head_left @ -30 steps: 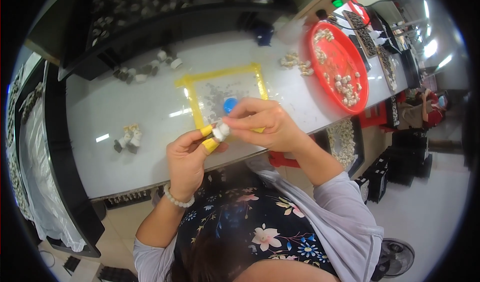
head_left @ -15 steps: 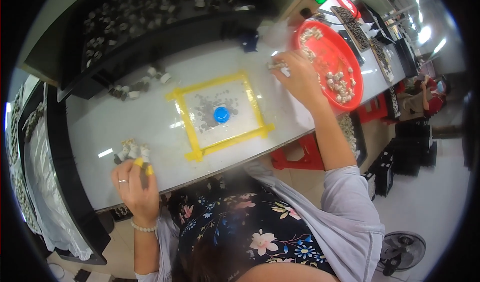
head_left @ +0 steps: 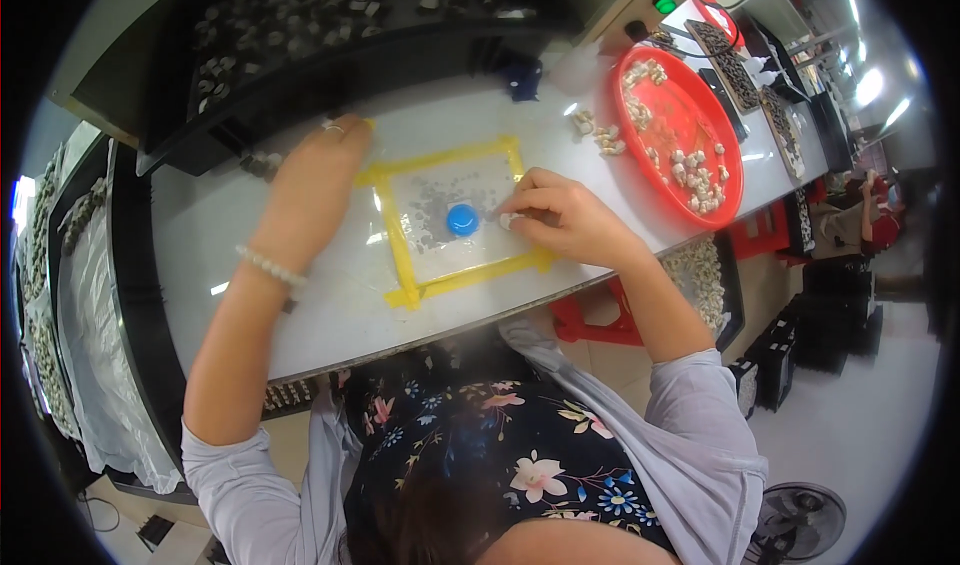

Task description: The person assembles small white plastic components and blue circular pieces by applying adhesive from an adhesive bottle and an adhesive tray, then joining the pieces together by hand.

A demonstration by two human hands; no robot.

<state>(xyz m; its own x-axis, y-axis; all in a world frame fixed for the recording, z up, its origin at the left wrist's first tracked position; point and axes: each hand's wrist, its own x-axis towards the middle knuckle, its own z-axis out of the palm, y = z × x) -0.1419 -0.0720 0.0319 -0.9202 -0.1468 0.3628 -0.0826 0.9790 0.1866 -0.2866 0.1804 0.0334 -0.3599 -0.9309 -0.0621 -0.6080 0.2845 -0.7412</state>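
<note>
Near the middle of the worktop, my right hand (head_left: 568, 221) pinches a small whitish piece (head_left: 508, 221) between thumb and fingers. Just left of it a round blue cap (head_left: 462, 220) sits inside a frame of yellow tape (head_left: 400, 255), among grey spots on the surface. My left hand (head_left: 320, 180) reaches to the back left of the worktop, beside small grey and white pieces (head_left: 262, 163). Its fingers are bent down and mostly hidden behind the back of the hand, so their grip cannot be made out; a bit of yellow finger cover shows.
A red oval tray (head_left: 738, 180) with whitish pieces stands at the right, several loose pieces (head_left: 600, 137) beside it. A dark shelf (head_left: 400, 70) overhangs the back of the white worktop (head_left: 330, 330). Black racks with plastic sheeting (head_left: 110, 305) flank the left; a red stool (head_left: 590, 320) is below.
My left hand has moved from the front left up to the back-left pieces. The right hand has come left from beside the red tray to the blue cap, leaving several pieces by the tray.
</note>
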